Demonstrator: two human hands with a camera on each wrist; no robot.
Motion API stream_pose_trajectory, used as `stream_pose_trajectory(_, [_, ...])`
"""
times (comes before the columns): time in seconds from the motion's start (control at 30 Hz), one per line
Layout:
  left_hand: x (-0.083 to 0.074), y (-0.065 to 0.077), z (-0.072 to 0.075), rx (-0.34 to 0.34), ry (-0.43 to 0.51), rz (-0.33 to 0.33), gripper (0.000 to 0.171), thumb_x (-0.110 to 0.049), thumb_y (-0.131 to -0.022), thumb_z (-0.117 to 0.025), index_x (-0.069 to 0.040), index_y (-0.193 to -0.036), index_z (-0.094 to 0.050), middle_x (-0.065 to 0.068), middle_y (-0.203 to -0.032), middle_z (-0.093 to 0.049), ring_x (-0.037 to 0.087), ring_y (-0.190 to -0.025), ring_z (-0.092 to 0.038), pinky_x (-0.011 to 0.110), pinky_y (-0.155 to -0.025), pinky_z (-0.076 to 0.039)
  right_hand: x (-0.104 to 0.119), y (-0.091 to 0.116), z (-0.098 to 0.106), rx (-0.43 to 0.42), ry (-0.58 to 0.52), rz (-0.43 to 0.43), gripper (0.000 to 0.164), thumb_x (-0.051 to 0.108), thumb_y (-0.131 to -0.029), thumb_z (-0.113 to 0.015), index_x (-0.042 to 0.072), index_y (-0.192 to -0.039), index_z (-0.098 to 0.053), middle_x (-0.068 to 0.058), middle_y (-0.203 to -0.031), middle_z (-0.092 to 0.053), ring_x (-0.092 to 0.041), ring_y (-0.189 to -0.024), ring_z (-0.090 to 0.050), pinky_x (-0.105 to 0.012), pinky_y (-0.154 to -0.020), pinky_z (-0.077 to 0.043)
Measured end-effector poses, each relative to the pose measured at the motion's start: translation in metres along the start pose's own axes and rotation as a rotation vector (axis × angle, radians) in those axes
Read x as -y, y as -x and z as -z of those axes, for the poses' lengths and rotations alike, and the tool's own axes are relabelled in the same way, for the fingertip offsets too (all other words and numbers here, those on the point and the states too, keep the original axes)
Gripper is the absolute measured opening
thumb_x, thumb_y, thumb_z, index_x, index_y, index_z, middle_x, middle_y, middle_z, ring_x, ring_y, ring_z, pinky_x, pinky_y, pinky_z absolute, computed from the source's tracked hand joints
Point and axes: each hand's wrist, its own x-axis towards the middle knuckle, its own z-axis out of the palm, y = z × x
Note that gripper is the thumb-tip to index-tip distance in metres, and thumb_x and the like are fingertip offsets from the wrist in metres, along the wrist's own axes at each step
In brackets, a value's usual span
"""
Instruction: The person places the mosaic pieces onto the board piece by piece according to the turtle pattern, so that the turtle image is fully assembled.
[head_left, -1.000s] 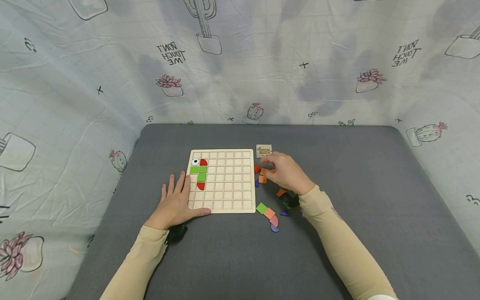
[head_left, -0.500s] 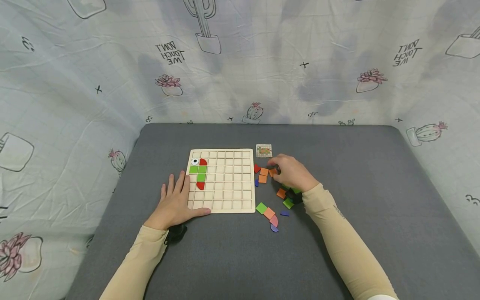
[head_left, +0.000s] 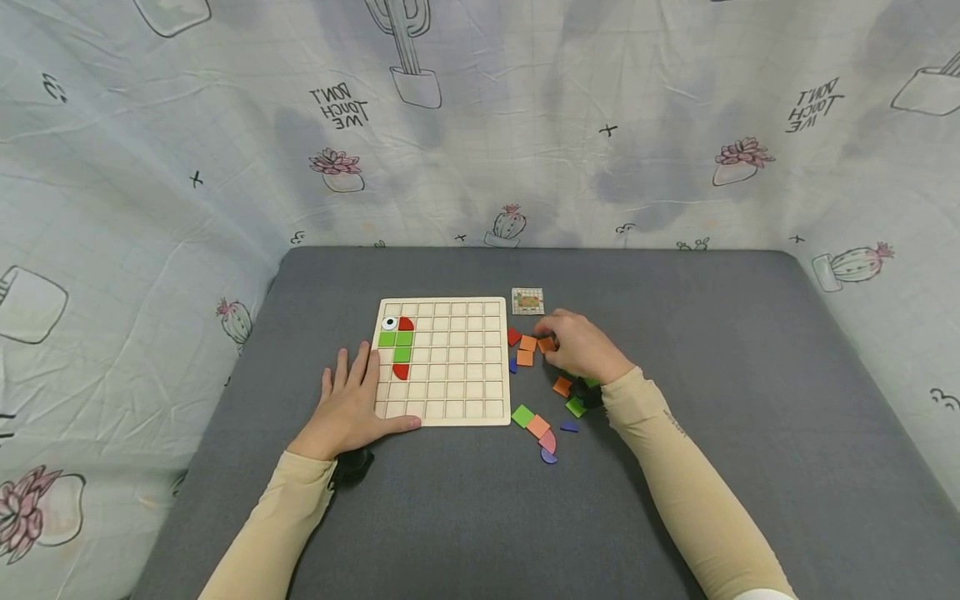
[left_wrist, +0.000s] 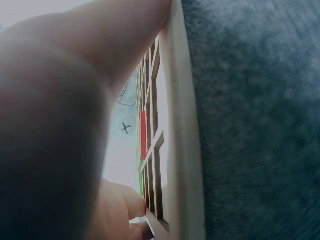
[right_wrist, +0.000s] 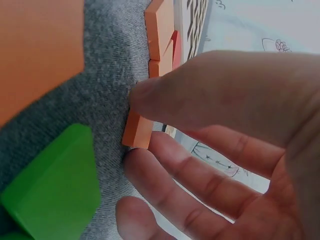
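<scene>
In the head view, a pale wooden grid board (head_left: 452, 362) lies on the grey table. Its left columns hold a round eye tile (head_left: 390, 323), green squares (head_left: 395, 339) and red curved tiles (head_left: 402, 372). My left hand (head_left: 341, 410) rests spread on the board's lower left corner, its thumb along the front edge. To the right of the board, my right hand (head_left: 588, 346) pinches an orange square tile (right_wrist: 136, 129) at the table surface, thumb on one side and fingers on the other. Two more orange tiles (head_left: 527, 343) lie just left of it.
A small picture card (head_left: 528, 301) lies beyond the loose tiles. A red tile (head_left: 513, 337) and a blue one (head_left: 513, 366) sit by the board's right edge. Nearer lie a green square (head_left: 522, 416), a pink piece (head_left: 548, 442) and several others.
My right hand has shifted slightly right and come to the orange tile, its fingers now closer around it. The left hand and the board stay in place.
</scene>
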Motion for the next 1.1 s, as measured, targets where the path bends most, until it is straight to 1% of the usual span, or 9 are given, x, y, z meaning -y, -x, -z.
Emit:
stream_pose_trajectory(0.27, [-0.0008, 0.0004, 0.0006, 0.002, 0.003, -0.003, 0.137, -0.078, -0.078, -0.074, 0.004, -0.165, -0.007, 0.028, -0.173, -0.002, 0.058, -0.156, 0.004, 0.076, -0.120, -0.003, -0.0002, -0.0004, -0.0033, -0.002, 0.016, 0.015, 0.028, 0.002, -0.090, -0.076, 0.004, -0.118, -0.073, -0.011, -0.110, -0.066, -0.024, -0.087, -0.060, -0.040, -0.077, -0.054])
stream_pose_trajectory(0.4, [-0.0008, 0.0007, 0.0006, 0.004, 0.003, -0.002, 0.137, -0.077, -0.078, -0.074, 0.005, -0.165, -0.007, 0.028, -0.173, -0.001, 0.058, -0.156, 0.004, 0.076, -0.120, -0.002, -0.0001, -0.0003, -0.0036, -0.006, 0.025, 0.017, 0.023, 0.004, -0.090, -0.076, 0.005, -0.113, -0.073, -0.010, -0.106, -0.066, -0.023, -0.086, -0.061, -0.040, -0.078, -0.055])
stream_pose_trajectory(0.6, [-0.0008, 0.0002, 0.0006, 0.008, 0.006, 0.001, 0.137, -0.077, -0.078, -0.074, 0.004, -0.165, -0.007, 0.027, -0.173, -0.001, 0.057, -0.157, 0.005, 0.076, -0.120, -0.002, -0.0010, -0.0002, -0.0034, -0.024, 0.027, 0.007, 0.020, 0.007, -0.089, -0.079, 0.006, -0.108, -0.074, -0.009, -0.102, -0.068, -0.023, -0.087, -0.064, -0.040, -0.079, -0.056])
stream_pose_trajectory(0.7, [-0.0008, 0.0004, 0.0006, 0.006, 0.008, 0.002, 0.136, -0.076, -0.078, -0.074, 0.004, -0.165, -0.007, 0.027, -0.173, -0.001, 0.057, -0.157, 0.005, 0.076, -0.120, -0.002, -0.0014, 0.0000, -0.0038, -0.039, 0.032, 0.016, 0.018, 0.008, -0.089, -0.079, 0.006, -0.106, -0.074, -0.010, -0.100, -0.069, -0.024, -0.086, -0.064, -0.041, -0.078, -0.056])
stream_pose_trajectory(0.83, [-0.0009, 0.0004, 0.0003, 0.007, 0.010, 0.002, 0.136, -0.077, -0.078, -0.074, 0.004, -0.165, -0.007, 0.027, -0.173, -0.001, 0.057, -0.157, 0.005, 0.076, -0.120, -0.002, -0.0021, 0.0006, -0.0048, -0.070, 0.041, 0.048, 0.016, 0.007, -0.088, -0.079, 0.006, -0.104, -0.077, -0.009, -0.096, -0.068, -0.022, -0.080, -0.061, -0.039, -0.073, -0.055])
stream_pose_trajectory(0.97, [-0.0009, 0.0001, -0.0001, 0.005, 0.010, 0.003, 0.136, -0.077, -0.078, -0.075, 0.004, -0.165, -0.008, 0.027, -0.173, -0.001, 0.057, -0.157, 0.005, 0.077, -0.120, -0.002, -0.0020, 0.0007, -0.0044, -0.114, 0.043, 0.076, 0.016, 0.006, -0.088, -0.076, 0.007, -0.104, -0.079, -0.008, -0.092, -0.065, -0.020, -0.074, -0.057, -0.035, -0.065, -0.050])
stream_pose_trajectory(1.1, [-0.0016, 0.0001, -0.0002, 0.001, 0.014, 0.001, 0.136, -0.077, -0.078, -0.075, 0.004, -0.165, -0.008, 0.027, -0.173, -0.001, 0.056, -0.157, 0.006, 0.077, -0.120, -0.002, 0.0006, -0.0003, -0.0035, -0.151, 0.025, 0.085, 0.016, 0.007, -0.090, -0.075, 0.008, -0.105, -0.080, -0.006, -0.090, -0.063, -0.019, -0.073, -0.054, -0.032, -0.062, -0.046])
